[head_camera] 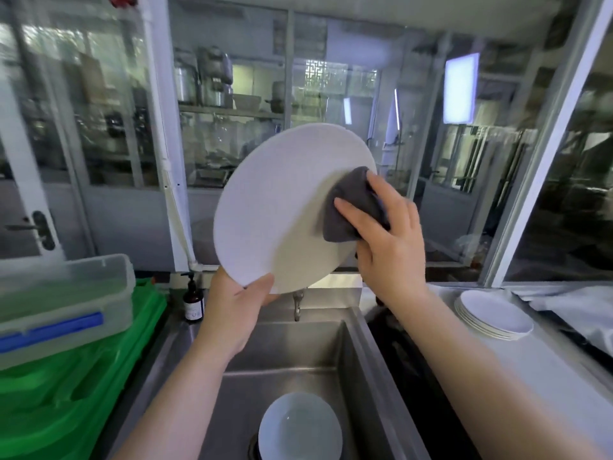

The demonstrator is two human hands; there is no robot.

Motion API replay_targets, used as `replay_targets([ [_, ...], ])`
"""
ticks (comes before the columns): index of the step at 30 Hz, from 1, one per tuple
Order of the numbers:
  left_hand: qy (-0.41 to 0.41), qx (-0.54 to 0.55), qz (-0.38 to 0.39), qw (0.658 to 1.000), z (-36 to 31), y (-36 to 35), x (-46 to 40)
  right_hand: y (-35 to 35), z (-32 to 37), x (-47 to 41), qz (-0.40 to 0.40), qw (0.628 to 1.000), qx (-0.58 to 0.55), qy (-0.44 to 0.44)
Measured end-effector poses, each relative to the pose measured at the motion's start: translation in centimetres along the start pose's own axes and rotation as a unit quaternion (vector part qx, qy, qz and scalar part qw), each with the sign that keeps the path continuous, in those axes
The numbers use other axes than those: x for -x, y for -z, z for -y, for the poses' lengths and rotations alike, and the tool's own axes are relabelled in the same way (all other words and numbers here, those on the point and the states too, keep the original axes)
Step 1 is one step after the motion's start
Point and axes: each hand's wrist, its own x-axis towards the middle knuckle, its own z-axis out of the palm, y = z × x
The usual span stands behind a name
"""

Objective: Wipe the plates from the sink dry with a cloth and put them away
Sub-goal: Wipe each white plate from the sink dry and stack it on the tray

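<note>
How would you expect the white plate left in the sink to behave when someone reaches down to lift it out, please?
The white plate looks stiff and probably breakable, so knocking it against the steel sink is a risk. Its glossy surface may be wet and slippery. It seems to lie tilted over the drain, so it may rock when first touched.

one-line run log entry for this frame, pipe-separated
step: drying | left hand: holds white plate by lower rim, tilted above sink | right hand: presses grey cloth on plate | sink: one plate | counter: plate stack

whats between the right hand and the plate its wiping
In the head view, a folded dark grey cloth lies between the right hand and the white plate, which the left hand grips.
</note>
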Motion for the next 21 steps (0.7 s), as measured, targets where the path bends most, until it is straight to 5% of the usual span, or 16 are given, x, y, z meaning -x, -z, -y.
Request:
replay_targets([
  [4, 0.01, 0.091, -0.002, 0.996, -0.6, 0.3, 0.4, -0.2, -0.5, -0.9, 0.025, 0.996, 0.084, 0.019],
  [10, 0.039, 0.146, -0.053, 0.987, -0.4, -0.5, 1.4, -1.4, 4.5, 5.2, 0.153, 0.981, -0.028, 0.12],
  [21, 0.069, 0.161, -0.064, 0.983, -0.5, -0.6, 3.2, -1.0, 1.7, 2.7, 0.151, 0.988, 0.019, -0.028],
])
